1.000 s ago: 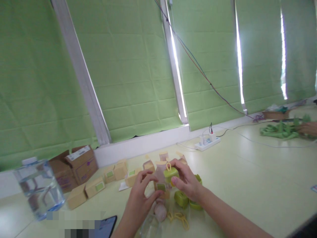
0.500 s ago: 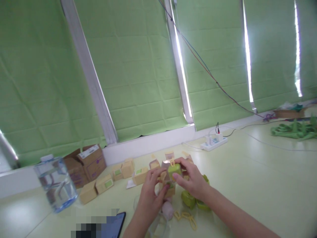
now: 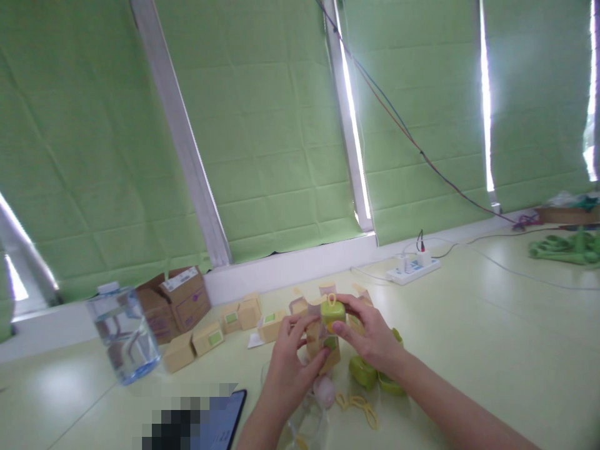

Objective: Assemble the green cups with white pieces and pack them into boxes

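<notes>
Snag risk at the carton's mouth

Small open carton [image 3: 333,362], green patch facing the person, is my landmark. Left hand [image 3: 297,359] closed round it, thumb on the near face, fingers on the left side. Right hand [image 3: 372,337] pinches a green piece [image 3: 330,312] with a yellow loop on top, held right at the carton's upper end; whether its base is already inside, I can't tell.

Chief worry, my reckoning: the piece catching on a raised flap or edge. Cause would be a slanted approach, or a mouth squeezed narrow by the left grip. Thin card probably creases if pushed.

Second: the pinch. The piece looks smooth and rounded, so a light thumb could let it slip. Below the carton, toward the person, sit a pale round thing [image 3: 324,392] and yellow loops [image 3: 363,409]; a drop might scatter them.

Third: the elbow-side clutter. More green pieces [image 3: 363,373] lie to the carton's right, close under the right wrist; a low sweep could knock them. Clear plastic [image 3: 309,422] lies nearer the person than the carton, beside the left forearm, and could get dragged. Phone [image 3: 222,419] lies farther off to the carton's left, near that same forearm, less exposed.
</notes>
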{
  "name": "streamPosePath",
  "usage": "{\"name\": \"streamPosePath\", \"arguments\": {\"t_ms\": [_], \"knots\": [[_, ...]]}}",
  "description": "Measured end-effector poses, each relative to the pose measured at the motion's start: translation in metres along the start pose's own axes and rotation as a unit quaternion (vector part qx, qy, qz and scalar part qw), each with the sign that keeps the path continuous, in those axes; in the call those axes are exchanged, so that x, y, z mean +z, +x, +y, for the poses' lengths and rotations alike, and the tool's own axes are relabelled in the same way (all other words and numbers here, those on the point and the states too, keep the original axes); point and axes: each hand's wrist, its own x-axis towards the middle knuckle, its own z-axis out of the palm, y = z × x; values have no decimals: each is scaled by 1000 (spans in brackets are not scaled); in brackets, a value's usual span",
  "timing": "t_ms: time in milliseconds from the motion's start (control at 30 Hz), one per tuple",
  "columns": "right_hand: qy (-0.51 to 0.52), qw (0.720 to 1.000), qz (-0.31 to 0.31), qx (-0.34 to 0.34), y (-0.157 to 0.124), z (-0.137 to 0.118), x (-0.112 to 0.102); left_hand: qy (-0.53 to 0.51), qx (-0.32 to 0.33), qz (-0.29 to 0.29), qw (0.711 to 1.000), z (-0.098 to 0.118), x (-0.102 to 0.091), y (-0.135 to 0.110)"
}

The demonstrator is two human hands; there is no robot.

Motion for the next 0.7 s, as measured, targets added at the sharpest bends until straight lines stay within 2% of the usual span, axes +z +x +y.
{"name": "streamPosePath", "arguments": {"t_ms": [200, 333, 467, 567, 700], "knots": [[-18, 999, 39, -4, 1, 4, 1, 1, -2, 32, 999, -4, 1, 3], [51, 998, 46, -12, 0, 4, 2, -8, 3, 34, 999, -4, 3, 4], [110, 993, 19, -25, -1, 4, 5, -37, -13, 15, 999, -2, 5, 4], [93, 995, 11, -21, -2, 6, 6, -60, -31, 17, 998, -2, 5, 4], [22, 999, 19, -24, 0, 4, 2, -90, -50, 19, 995, 0, 4, 3]]}}
